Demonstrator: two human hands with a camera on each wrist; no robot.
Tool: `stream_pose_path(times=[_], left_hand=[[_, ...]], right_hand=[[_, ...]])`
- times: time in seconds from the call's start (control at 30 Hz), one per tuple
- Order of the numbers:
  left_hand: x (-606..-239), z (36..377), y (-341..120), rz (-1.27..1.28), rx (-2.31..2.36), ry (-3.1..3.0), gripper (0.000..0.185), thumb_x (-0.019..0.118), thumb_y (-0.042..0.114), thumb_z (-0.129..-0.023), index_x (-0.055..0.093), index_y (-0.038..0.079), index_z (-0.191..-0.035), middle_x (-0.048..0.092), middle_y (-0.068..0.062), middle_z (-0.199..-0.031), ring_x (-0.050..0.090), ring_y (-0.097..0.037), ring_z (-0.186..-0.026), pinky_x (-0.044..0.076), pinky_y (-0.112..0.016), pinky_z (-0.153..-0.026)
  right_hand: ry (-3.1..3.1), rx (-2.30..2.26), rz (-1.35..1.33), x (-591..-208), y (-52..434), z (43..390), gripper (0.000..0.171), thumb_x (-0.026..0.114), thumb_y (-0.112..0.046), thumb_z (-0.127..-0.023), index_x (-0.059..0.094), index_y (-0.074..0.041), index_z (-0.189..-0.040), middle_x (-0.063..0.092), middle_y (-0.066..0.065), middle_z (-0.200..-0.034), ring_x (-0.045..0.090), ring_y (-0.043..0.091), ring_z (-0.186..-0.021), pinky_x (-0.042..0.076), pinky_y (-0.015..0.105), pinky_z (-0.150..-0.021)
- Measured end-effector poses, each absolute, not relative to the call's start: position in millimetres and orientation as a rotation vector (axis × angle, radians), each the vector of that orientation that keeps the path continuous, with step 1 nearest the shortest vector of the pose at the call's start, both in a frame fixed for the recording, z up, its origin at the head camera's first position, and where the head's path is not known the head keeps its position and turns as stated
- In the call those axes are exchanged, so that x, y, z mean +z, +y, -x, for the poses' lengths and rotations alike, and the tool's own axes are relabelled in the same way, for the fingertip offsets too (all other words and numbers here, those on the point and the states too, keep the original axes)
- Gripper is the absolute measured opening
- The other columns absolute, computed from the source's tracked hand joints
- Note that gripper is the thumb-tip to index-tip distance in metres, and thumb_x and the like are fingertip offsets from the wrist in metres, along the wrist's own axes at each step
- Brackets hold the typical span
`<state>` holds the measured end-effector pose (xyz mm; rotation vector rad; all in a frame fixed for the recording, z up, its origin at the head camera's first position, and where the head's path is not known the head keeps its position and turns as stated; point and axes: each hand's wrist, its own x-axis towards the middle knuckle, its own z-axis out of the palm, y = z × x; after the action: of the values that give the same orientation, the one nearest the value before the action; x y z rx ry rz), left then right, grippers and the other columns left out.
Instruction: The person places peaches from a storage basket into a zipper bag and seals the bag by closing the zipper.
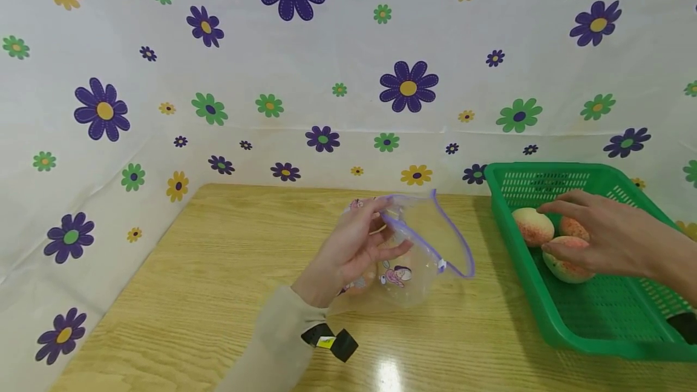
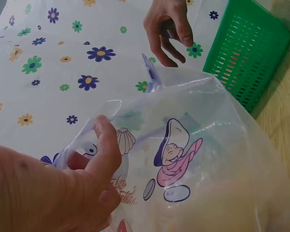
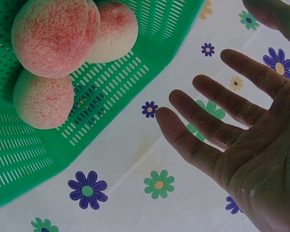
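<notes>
A clear zip bag with a purple slider edge and cartoon prints stands on the table, its mouth spread. My left hand grips the rim of the bag; in the left wrist view, the left fingers lie at that edge. Through the plastic a round peach-coloured shape shows. Over the green basket, my right hand hovers with spread fingers around the nearest peach. In the right wrist view the palm is bare, apart from the peaches.
The basket stands at the right of the wooden table, close to the flowered cloth hung behind. Two more peaches lie in the basket's far left part, one at the left wall. A black wrist strap circles my left sleeve.
</notes>
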<state>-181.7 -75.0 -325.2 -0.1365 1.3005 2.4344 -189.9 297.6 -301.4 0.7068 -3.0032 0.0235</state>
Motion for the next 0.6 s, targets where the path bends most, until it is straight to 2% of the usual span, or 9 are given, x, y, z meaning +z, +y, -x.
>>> stream_pose_path(times=[0.2,0.6], left_hand=[[-324,180,-81,0.102,2.481,1.23,0.017,0.051,0.025,-0.108,0.061,0.015,-0.098,0.056,0.001,-0.096,0.061,-0.012,-0.087,0.065,-0.04,-0.076],[-326,178,-87,0.141,2.503,1.237,0.011,0.054,0.027,-0.107,0.059,0.017,-0.109,0.057,0.002,-0.097,0.061,-0.012,-0.088,0.064,-0.04,-0.08]], right_hand=[[-3.015,0.019,-0.709,-305,296,190,0.058,0.071,-0.048,-0.091,0.066,-0.007,-0.132,0.062,0.024,-0.132,0.062,0.048,-0.115,0.056,0.063,-0.084],[-2.983,-0.103,-0.747,-314,304,191,0.053,0.077,-0.04,-0.087,0.069,-0.005,-0.127,0.065,0.023,-0.125,0.064,0.047,-0.107,0.055,0.063,-0.084]])
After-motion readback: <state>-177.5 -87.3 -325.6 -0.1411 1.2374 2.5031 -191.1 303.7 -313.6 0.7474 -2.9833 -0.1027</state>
